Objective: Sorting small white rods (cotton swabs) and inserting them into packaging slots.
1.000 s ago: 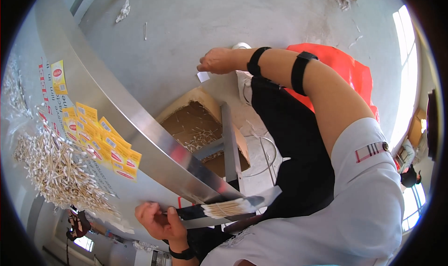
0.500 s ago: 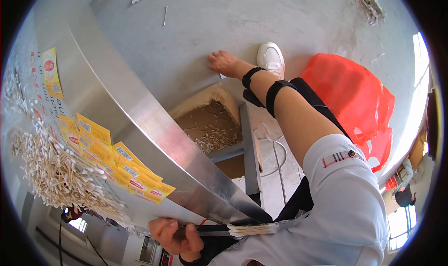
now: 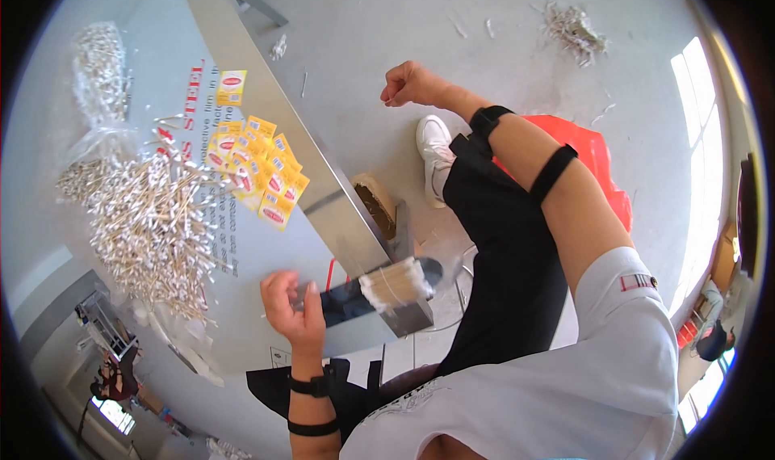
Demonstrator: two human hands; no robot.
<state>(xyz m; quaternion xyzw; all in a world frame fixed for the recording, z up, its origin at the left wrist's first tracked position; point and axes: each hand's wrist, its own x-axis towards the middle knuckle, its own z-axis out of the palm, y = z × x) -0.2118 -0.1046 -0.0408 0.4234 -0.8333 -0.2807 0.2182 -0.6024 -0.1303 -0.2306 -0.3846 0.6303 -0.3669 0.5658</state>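
My left hand (image 3: 292, 310) is at the table edge, thumb and loosely curled fingers apart, nothing visible between them. Beside it, a dark flat piece (image 3: 347, 302) lies across the table edge, and a bundle of cotton swabs (image 3: 395, 285) sits on it. Out over the floor, my right hand (image 3: 408, 84) has its fingers pinched together; a tiny pale bit shows at the fingertips, too small to name. Yellow printed cards (image 3: 257, 165) lie overlapping on the steel table (image 3: 266, 254). Behind them spreads a heap of loose cotton swabs (image 3: 153, 218).
A clear bag of swabs (image 3: 101, 72) lies at the table's far left. Under the table is a cardboard box (image 3: 375, 205). A red plastic bag (image 3: 593, 153) stands on the floor beside my leg. Swab scraps (image 3: 575, 32) lie farther off. Other people are in the background.
My right hand has risen from near the floor and its fingers have closed. My left hand has come away from the dark piece. My view has turned, showing more of the table.
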